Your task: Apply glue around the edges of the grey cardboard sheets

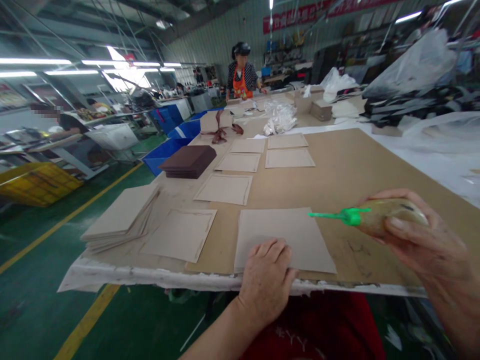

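Observation:
My right hand [416, 230] is wrapped round a squeeze glue bottle [378, 217], yellowish, with a green nozzle. The nozzle points left, its tip above the right part of a grey-beige cardboard sheet [275, 225]. On the near edge of that sheet rests my left hand [267, 267], fingers lying over the board and holding nothing. To the left lies another cardboard sheet [183, 232] with a line of glue along its edges. Further back are more sheets with similar lines, among them one sheet [225, 189] and another [290, 158].
A stack of cardboard [116, 215] stands at the table's left edge, with a pile of dark brown pieces [189, 160] behind it. Crumpled clear plastic [279, 118] lies further back. Blue bins [165, 152] line the left side. A person in an orange apron [242, 82] stands at the far end.

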`<action>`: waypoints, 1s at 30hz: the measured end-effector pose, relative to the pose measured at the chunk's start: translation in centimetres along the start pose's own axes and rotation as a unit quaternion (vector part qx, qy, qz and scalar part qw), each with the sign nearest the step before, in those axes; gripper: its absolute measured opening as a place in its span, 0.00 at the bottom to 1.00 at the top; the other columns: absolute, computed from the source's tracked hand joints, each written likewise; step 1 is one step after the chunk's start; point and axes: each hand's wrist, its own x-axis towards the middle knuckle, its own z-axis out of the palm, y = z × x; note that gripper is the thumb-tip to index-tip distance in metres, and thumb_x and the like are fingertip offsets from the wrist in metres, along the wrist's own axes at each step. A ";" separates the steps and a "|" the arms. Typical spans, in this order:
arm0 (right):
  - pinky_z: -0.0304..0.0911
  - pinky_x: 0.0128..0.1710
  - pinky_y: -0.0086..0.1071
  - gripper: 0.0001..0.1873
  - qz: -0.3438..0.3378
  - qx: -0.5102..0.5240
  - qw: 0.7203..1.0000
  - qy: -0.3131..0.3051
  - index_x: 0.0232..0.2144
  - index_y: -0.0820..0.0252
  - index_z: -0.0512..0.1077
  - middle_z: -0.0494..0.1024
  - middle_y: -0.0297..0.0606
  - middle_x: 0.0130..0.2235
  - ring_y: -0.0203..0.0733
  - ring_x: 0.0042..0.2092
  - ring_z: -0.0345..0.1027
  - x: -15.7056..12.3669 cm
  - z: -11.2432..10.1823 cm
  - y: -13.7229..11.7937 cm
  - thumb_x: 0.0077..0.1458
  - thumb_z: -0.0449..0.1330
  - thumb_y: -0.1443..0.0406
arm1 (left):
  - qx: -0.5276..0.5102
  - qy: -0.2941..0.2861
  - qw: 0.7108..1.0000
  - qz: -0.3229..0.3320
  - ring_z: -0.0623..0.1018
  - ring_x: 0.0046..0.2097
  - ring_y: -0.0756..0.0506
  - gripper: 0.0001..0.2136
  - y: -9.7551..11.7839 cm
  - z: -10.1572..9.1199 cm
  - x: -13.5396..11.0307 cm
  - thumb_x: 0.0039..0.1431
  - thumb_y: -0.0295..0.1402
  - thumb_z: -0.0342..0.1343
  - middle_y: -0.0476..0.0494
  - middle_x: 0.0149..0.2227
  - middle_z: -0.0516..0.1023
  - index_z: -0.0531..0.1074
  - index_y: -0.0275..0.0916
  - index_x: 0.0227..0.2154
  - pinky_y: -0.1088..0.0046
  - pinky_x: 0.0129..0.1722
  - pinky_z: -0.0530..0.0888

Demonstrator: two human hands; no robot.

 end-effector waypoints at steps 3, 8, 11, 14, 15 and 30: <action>0.62 0.19 0.27 0.25 -0.008 0.002 1.000 -0.005 0.38 0.54 0.74 0.75 0.35 0.31 0.38 0.26 0.66 -0.4 -0.2 0.1 0.36 0.74 0.57 | -0.015 0.008 1.000 0.015 0.69 0.58 0.41 0.14 -0.2 0.1 0.2 0.65 0.34 0.53 0.44 0.57 0.73 0.70 0.39 0.52 0.57 0.57 0.66; 0.58 0.16 0.28 0.22 -0.010 -0.011 1.000 -0.002 0.38 0.51 0.74 0.72 0.32 0.28 0.37 0.24 0.62 -0.9 -0.9 0.3 0.39 0.73 0.56 | -0.037 0.012 0.999 0.011 0.71 0.52 0.39 0.15 -0.2 0.3 0.8 0.61 0.39 0.58 0.43 0.51 0.76 0.71 0.41 0.48 0.55 0.51 0.69; 0.57 0.16 0.28 0.21 -0.009 -0.009 1.000 -0.003 0.38 0.51 0.74 0.72 0.33 0.29 0.37 0.24 0.62 -1.2 -1.1 0.4 0.40 0.72 0.55 | -0.032 0.001 0.999 0.031 0.71 0.49 0.39 0.14 -0.2 0.2 1.2 0.63 0.39 0.56 0.44 0.47 0.76 0.71 0.42 0.49 0.55 0.49 0.70; 0.58 0.17 0.28 0.22 0.000 -0.003 1.000 -0.011 0.38 0.51 0.73 0.72 0.34 0.29 0.37 0.25 0.63 -1.5 -1.1 0.5 0.39 0.73 0.55 | -0.025 0.006 0.999 0.044 0.71 0.48 0.40 0.13 -0.1 0.1 1.3 0.65 0.38 0.53 0.44 0.46 0.76 0.71 0.42 0.50 0.56 0.48 0.70; 0.58 0.17 0.28 0.22 0.003 -0.004 1.000 -0.015 0.38 0.50 0.73 0.72 0.34 0.29 0.38 0.25 0.63 -1.6 -1.0 0.5 0.40 0.73 0.55 | -0.024 0.011 0.999 0.047 0.71 0.48 0.40 0.13 0.0 0.2 1.3 0.65 0.37 0.52 0.44 0.45 0.76 0.71 0.42 0.49 0.56 0.48 0.70; 0.68 0.35 0.36 0.21 -0.099 -0.264 0.926 -0.249 0.44 0.48 0.70 0.75 0.34 0.40 0.45 0.39 0.70 -1.5 6.0 1.4 0.49 0.68 0.54 | 0.006 0.211 0.971 0.111 0.74 0.50 0.44 0.12 1.6 5.6 -0.5 0.63 0.30 0.49 0.42 0.47 0.78 0.74 0.37 0.45 0.65 0.57 0.69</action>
